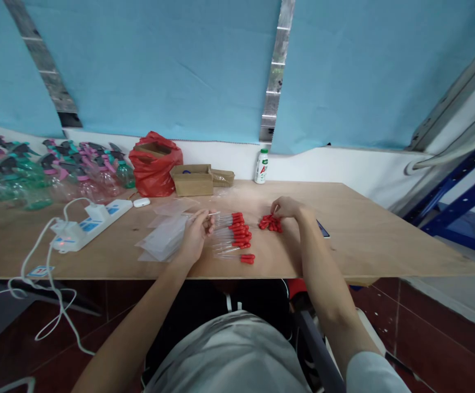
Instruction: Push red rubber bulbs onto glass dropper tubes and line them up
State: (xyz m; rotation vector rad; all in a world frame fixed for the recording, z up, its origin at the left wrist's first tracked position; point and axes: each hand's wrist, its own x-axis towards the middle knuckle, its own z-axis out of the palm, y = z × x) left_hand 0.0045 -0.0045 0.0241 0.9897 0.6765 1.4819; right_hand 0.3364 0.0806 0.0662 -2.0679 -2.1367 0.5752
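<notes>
My left hand (pixel 196 232) is closed on a thin clear dropper tube (pixel 213 214), held just above the wooden table (pixel 364 240). Beside it lies a row of several clear droppers with red rubber bulbs (pixel 237 236). My right hand (pixel 286 208) reaches to a small heap of loose red bulbs (pixel 270 223), fingers curled and pinching at the pile. A stack of clear plastic bags (pixel 166 237) lies left of my left hand.
A white power strip (pixel 90 224) with trailing cable sits at the left. Behind it are many spray bottles (pixel 36 169), a red bag (pixel 153 164), a cardboard box (pixel 192 179) and a small white bottle (pixel 261 166). A dark phone (pixel 323 229) lies right of my right arm.
</notes>
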